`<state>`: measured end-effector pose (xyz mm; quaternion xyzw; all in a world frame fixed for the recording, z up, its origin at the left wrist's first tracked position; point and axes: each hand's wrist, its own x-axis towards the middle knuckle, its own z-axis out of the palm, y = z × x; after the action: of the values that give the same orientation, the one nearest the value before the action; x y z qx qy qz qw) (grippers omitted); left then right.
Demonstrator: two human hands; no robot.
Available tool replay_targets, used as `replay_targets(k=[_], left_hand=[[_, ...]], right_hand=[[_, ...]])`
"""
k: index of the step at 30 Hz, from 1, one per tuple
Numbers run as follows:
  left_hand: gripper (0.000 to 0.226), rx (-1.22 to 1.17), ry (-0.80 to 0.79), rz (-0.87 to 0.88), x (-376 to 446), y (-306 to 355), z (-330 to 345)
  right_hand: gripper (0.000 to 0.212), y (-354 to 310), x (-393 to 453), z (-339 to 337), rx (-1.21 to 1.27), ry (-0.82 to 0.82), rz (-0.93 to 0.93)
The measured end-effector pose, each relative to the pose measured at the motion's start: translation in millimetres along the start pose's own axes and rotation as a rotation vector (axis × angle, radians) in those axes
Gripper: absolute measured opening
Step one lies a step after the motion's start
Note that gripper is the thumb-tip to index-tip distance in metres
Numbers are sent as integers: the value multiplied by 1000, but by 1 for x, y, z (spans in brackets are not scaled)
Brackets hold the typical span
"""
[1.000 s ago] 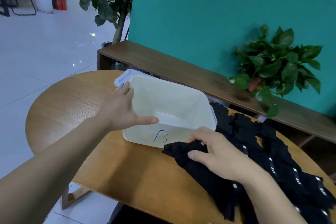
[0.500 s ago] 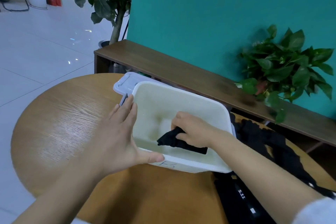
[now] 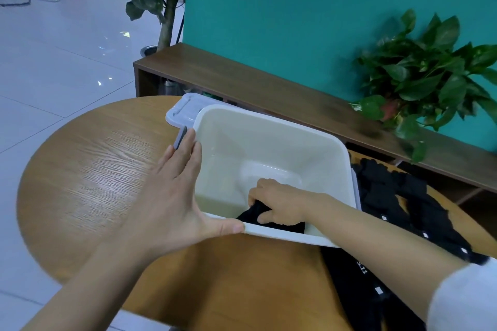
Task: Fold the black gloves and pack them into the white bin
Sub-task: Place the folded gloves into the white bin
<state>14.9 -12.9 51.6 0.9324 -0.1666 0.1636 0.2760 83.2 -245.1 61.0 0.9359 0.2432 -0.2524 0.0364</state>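
The white bin [image 3: 271, 126] stands on the round wooden table [image 3: 88, 174], tipped toward me. My right hand [image 3: 277, 203] is inside it at the near wall and grips a folded black glove [image 3: 271, 224], which lies low against that wall. My left hand [image 3: 174, 193] rests flat against the bin's left outer side, fingers straight and thumb along the near rim. A pile of black gloves [image 3: 403, 209] with small white tags lies on the table to the right of the bin.
The bin's white lid [image 3: 183, 111] lies behind its left corner. A dark wooden bench [image 3: 269, 88] runs behind the table under a teal wall, with a leafy potted plant [image 3: 419, 78] on its right. A tall plant stands at the far left.
My right hand lifted the folded glove from the table, carried it over the rim and lowered it to the bin's near wall. The left hand stayed on the bin's left side.
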Motion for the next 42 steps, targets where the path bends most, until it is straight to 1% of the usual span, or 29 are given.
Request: replay_targets(k=[3, 6, 10, 13, 15, 17, 18, 19, 20, 21, 23, 24, 25, 26, 29, 31, 33, 35, 37, 39, 40, 42], left_hand=[[142, -9, -14, -34, 1, 4, -4], [137, -14, -16, -42, 1, 8, -7], [139, -43, -26, -59, 4, 14, -9], [140, -33, -39, -77, 6, 17, -10], [141, -23, -52, -87, 8, 19, -11], [142, -21, -84, -110, 10, 19, -10], [143, -26, -100, -124, 12, 17, -10], [145, -33, -112, -134, 14, 14, -9], [146, -36, -121, -142, 16, 12, -7], [147, -37, -125, -147, 18, 10, -6], [148, -37, -132, -160, 20, 9, -5], [150, -34, -135, -163, 20, 11, -5], [151, -28, -136, -164, 20, 12, -6], [151, -20, -137, -166, 20, 13, -6], [150, -8, -137, -176, 19, 15, -7], [149, -7, -135, -176, 19, 15, -7], [148, 1, -130, -167, 19, 17, -7], [147, 10, -133, -172, 19, 18, -7], [145, 6, -132, -173, 20, 17, -7], [146, -14, -118, -157, 21, 15, -6], [145, -23, -114, -154, 21, 15, -6], [146, -25, -123, -164, 20, 14, -5]], right_hand=[[46, 2, -8, -7, 67, 61, 23], [53, 2, -25, -19, 163, 203, 38], [45, -6, -69, -22, 313, 555, 58], [38, -16, -108, -3, 460, 756, 78], [34, -24, -133, 20, 538, 944, 111], [30, -29, -151, 51, 629, 1173, 214], [30, -31, -156, 69, 655, 1257, 306], [32, -32, -158, 87, 657, 1298, 411], [35, -31, -157, 105, 643, 1276, 519], [40, -30, -154, 121, 609, 1189, 614], [51, -23, -143, 147, 481, 945, 763], [54, -20, -137, 157, 419, 853, 822], [55, -19, -132, 164, 371, 799, 860], [54, -18, -128, 170, 339, 787, 874], [45, -19, -117, 179, 306, 853, 838], [38, -20, -111, 185, 268, 918, 792], [41, -25, -110, 190, 237, 938, 684], [46, -31, -112, 196, 239, 962, 502], [44, -35, -117, 197, 271, 954, 278], [42, -37, -123, 192, 298, 934, 111], [41, -37, -126, 189, 290, 926, 63], [42, -39, -132, 179, 297, 930, 32]])
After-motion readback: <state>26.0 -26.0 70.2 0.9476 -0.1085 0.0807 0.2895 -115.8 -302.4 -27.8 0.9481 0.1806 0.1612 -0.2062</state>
